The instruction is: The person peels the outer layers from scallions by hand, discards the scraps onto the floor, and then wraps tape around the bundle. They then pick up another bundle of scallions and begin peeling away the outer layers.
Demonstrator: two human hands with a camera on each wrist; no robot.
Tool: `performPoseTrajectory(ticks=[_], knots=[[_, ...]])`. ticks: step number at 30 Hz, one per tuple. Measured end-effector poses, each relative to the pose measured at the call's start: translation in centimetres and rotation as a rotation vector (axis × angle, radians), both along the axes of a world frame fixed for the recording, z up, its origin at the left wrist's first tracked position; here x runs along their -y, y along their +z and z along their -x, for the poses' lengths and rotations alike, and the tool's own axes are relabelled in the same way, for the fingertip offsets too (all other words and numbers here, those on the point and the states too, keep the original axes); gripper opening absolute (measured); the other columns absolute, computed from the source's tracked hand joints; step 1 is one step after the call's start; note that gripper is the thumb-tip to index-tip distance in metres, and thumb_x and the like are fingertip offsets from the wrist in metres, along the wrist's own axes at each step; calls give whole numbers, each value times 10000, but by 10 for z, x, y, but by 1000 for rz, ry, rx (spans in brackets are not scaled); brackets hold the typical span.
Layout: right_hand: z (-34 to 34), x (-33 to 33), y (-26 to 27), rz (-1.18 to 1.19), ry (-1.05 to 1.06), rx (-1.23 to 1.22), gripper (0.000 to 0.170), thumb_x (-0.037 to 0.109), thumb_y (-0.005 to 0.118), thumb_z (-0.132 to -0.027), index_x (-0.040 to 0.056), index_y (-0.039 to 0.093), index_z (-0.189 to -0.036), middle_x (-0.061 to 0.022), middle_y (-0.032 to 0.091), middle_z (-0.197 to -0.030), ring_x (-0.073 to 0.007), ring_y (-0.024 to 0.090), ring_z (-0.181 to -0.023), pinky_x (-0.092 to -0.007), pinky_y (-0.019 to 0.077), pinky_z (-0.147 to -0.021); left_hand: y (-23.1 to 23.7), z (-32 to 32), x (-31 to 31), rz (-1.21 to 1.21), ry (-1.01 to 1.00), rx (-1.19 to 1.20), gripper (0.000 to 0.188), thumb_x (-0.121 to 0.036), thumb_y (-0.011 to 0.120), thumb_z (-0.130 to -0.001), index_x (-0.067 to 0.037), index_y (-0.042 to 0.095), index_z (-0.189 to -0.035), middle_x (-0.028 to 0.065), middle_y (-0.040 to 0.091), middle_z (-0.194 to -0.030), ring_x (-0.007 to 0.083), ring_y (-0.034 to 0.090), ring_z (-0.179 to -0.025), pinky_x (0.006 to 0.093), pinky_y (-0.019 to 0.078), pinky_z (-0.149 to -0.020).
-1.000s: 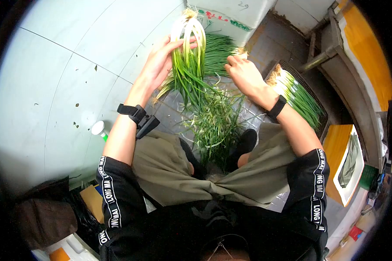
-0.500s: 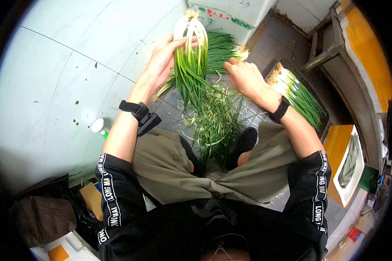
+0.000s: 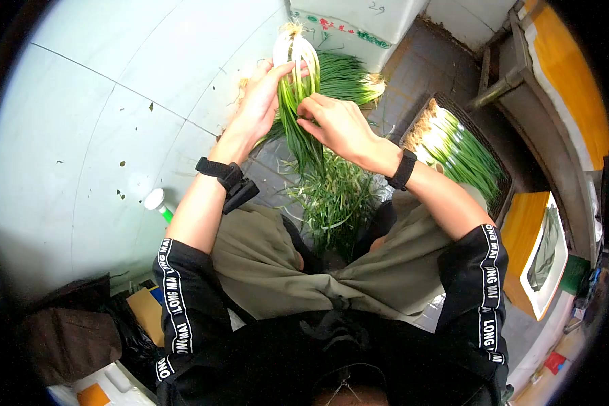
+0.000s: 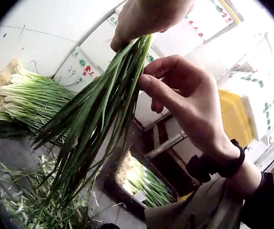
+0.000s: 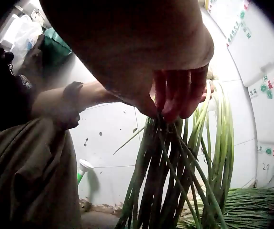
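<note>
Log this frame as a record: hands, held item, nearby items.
left_hand: left hand holds green onion bunch near its white ends
right_hand: right hand, fingers pinching at the bunch's leaves
held_item_pose: roots up, leaves hanging
below: loose trimmings on floor
behind: more green onions beside white box
right_side: basket with onions inside

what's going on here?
A person is handling a bunch of green onions over a floor pile of loose trimmings. The left hand holds the bunch near its pale ends, roots up; the right hand pinches at the green leaves lower down. More onions lie by a white box, and others sit in a dark crate to the right.
</note>
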State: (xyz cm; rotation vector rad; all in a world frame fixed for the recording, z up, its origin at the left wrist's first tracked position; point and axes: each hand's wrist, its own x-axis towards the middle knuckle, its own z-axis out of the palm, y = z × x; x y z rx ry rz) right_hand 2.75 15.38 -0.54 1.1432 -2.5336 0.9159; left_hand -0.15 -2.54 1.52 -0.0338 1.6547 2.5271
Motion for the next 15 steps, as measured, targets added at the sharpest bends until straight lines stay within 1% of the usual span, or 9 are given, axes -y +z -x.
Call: performPoseTrajectory(ticks=[2, 4, 7, 8, 9, 11, 12, 13, 15], knots=[[1, 0, -2, -4, 9, -5, 160, 156, 701, -875, 61, 624, -978, -98, 661, -884, -325, 670, -771, -416, 542, -661, -1, -1, 1, -8, -6, -11, 304, -139, 577, -984, 20, 496, -1229, 154, 646, -1207, 206, 652, -1111, 350, 529, -957], [0, 0, -1, 6, 10, 19, 148, 151, 694, -879, 59, 628, -975, -100, 670, -881, -324, 672, -758, -412, 544, -660, 5, -4, -1, 23, -14, 33, 351, -120, 530, -1009, 49, 463, -1309, 183, 605, -1291, 245, 611, -1202, 386, 478, -1043], [-2, -1, -1, 39, 6, 52, 127, 146, 685, -885, 58, 639, -964, -103, 684, -871, -312, 677, -730, -400, 546, -654, 6, -5, -2, 69, -7, 42, 309, -115, 540, -1003, 46, 474, -1258, 191, 610, -1273, 243, 614, -1196, 386, 483, -1034], [-2, -2, -2, 62, -1, 64, 117, 146, 683, -887, 59, 645, -957, -104, 690, -864, -301, 679, -714, -391, 545, -650, 6, -6, -1, 83, -2, 24, 292, -115, 548, -1000, 46, 478, -1234, 193, 613, -1259, 243, 620, -1186, 387, 509, -1008], [-1, -3, -3, 60, 3, 65, 117, 146, 683, -887, 59, 645, -957, -104, 690, -864, -301, 679, -714, -391, 545, -650, 6, -6, -1, 81, 2, 25, 292, -115, 548, -1000, 46, 478, -1234, 193, 613, -1259, 243, 620, -1186, 387, 509, -1008], [1, -6, -8, 86, -23, 130, 105, 150, 680, -892, 68, 656, -953, -101, 690, -839, -265, 677, -683, -374, 537, -635, 4, -5, 1, 45, -27, 34, 315, -119, 547, -1003, 49, 465, -1256, 196, 608, -1266, 249, 621, -1184, 386, 534, -986], [2, -7, -10, 99, -37, 132, 98, 148, 679, -890, 72, 663, -950, -94, 685, -814, -234, 666, -657, -361, 528, -620, 3, -5, 2, 44, -24, 35, 315, -119, 547, -1003, 49, 465, -1256, 196, 608, -1266, 249, 621, -1184, 386, 534, -986], [2, -8, -10, 98, -34, 133, 98, 148, 679, -890, 72, 663, -950, -94, 685, -814, -234, 666, -657, -361, 528, -620, 1, -4, 3, 43, -29, 28, 329, -124, 545, -1005, 48, 456, -1271, 197, 604, -1274, 251, 621, -1184, 385, 541, -980], [2, -11, -9, 66, -56, 236, 114, 144, 655, -880, 44, 647, -933, -145, 696, -875, -347, 686, -794, -423, 547, -706, -1, -3, 5, 42, -33, 22, 343, -129, 544, -1008, 48, 447, -1286, 199, 600, -1281, 254, 621, -1185, 384, 549, -974]])
